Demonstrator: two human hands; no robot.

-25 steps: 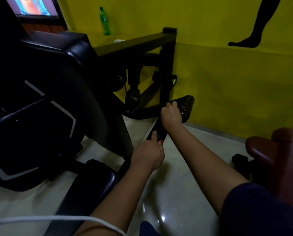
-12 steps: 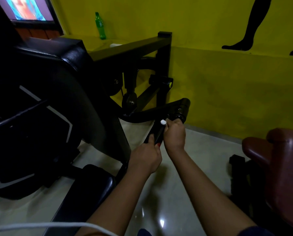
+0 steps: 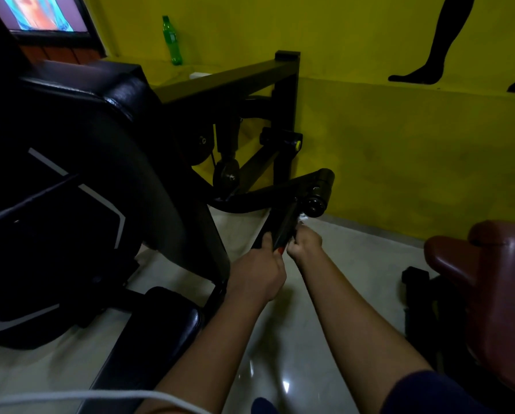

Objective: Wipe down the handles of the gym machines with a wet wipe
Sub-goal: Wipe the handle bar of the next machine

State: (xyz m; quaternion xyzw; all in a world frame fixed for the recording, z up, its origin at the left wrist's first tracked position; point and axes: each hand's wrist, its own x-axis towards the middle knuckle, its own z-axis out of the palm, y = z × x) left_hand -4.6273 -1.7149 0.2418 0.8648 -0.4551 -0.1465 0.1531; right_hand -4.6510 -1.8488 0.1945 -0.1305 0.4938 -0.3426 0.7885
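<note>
A black handle bar (image 3: 283,221) slants down from the gym machine's black arm (image 3: 280,191), which ends in a round black cap (image 3: 314,206). My left hand (image 3: 257,271) grips the handle's lower end, thumb on top. Just to its right, my right hand (image 3: 305,245) is curled against the handle's right side and holds a white wet wipe (image 3: 302,218), of which only a small bit shows above the fingers. Both forearms reach in from the bottom of the view.
The machine's black padded seat back (image 3: 80,162) and frame (image 3: 229,82) fill the left. A black pad (image 3: 157,318) lies low by my left arm. A dark red padded bench (image 3: 495,276) stands at right. Yellow wall ledge holds a green bottle (image 3: 170,40). Glossy pale floor (image 3: 280,354) below.
My right hand slid down the handle from its top near the round cap to just beside my left hand. The wipe came into sight. My left hand kept its grip.
</note>
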